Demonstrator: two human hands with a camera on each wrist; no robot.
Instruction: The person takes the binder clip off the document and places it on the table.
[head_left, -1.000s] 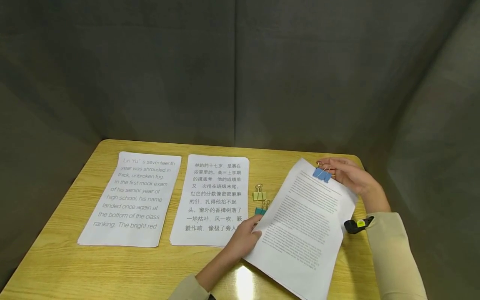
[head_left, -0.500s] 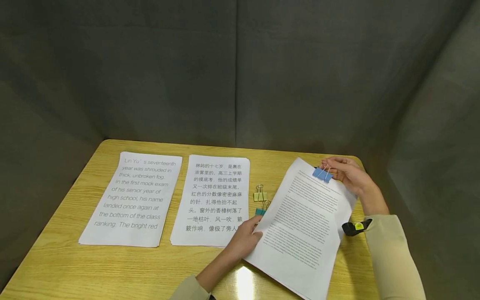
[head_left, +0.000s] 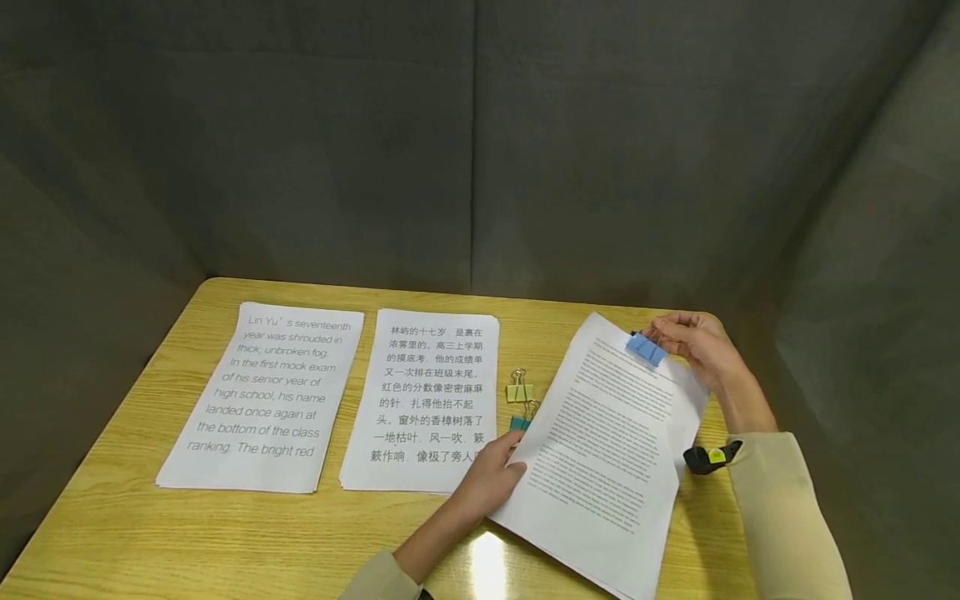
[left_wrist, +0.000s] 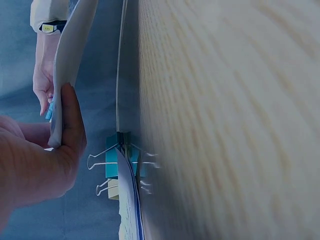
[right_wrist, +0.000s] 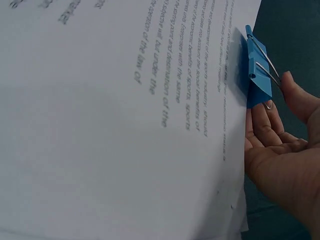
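Note:
A stack of printed paper sheets [head_left: 592, 450] is held tilted over the right part of the table. My left hand [head_left: 486, 479] grips its left edge between thumb and fingers; in the left wrist view the stack [left_wrist: 67, 55] stands clear of the tabletop. At the stack's top edge is a blue binder clip [head_left: 646, 349], whose wire handles my right hand [head_left: 697, 346] pinches. The right wrist view shows the clip's blue body [right_wrist: 255, 65] at the paper edge, the thumb on one handle and the other fingers partly hidden behind the sheets.
A yellow binder clip [head_left: 519, 392] and a teal binder clip [head_left: 521, 423] lie left of the held stack. Farther left are a stack with Chinese text [head_left: 427, 400] and one with large English text [head_left: 262, 400]. A grey curtain [head_left: 337, 167] hangs behind the wooden table [head_left: 262, 542].
My right hand has shifted slightly right, its fingers coming together on the blue clip's handles, while the clip stays at the top edge. The left hand keeps its grip, almost unmoved.

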